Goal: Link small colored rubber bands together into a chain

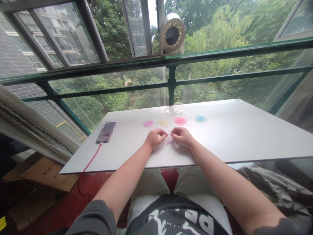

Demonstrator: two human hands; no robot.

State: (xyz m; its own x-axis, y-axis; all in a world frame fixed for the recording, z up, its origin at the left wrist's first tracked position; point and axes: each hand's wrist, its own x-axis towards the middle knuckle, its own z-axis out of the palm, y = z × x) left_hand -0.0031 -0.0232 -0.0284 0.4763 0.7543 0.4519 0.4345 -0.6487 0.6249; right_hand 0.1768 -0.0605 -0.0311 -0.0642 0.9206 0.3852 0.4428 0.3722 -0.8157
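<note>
Both my hands meet over the near middle of a white table. My left hand (156, 138) has its thumb and fingers pinched at the left side of a small pale pink-purple pile (168, 139). Opposite it, my right hand (181, 136) pinches at the pile's right side. What either pinch holds is too small to make out. Beyond the hands lie a purple pile (148, 123), a yellow pile (163, 122), a pink-red pile (181, 121) and a teal pile (201, 118), all of thin small pieces.
A clear round container (178, 107) and a clear round lid (168, 111) stand near the white table's (254, 137) far edge. At the left lies a blurred phone (106, 132) with a red cable (92, 159) running off the near edge. Railing and windows rise behind.
</note>
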